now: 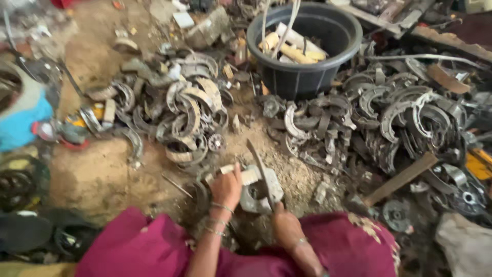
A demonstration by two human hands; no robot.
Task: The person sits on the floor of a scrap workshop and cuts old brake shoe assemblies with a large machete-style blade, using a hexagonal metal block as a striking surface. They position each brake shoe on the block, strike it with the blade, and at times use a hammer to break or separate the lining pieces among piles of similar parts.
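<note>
Left hand (pixel 226 187) clamped on a curved brake shoe (pixel 245 176) resting on a grey metal block (pixel 264 192) — near edge of the dirt floor (pixel 97 174), centre. Right hand (pixel 286 225) closed around a dark blade tool (pixel 259 166), tip angled up over the shoe. Piles of brake shoes (pixel 184 110) beyond — black tub (pixel 305 51) at far edge.

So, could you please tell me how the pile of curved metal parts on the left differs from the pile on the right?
The left pile is compact and ringed by bare dirt; the right pile sprawls wider, reaching the picture's edge. The left pile lies beyond the left hand; the right pile lies beyond the right hand and beside the black tub. A wooden stick rests by the right pile only. Both hold grey, worn, crescent-shaped pieces.
</note>
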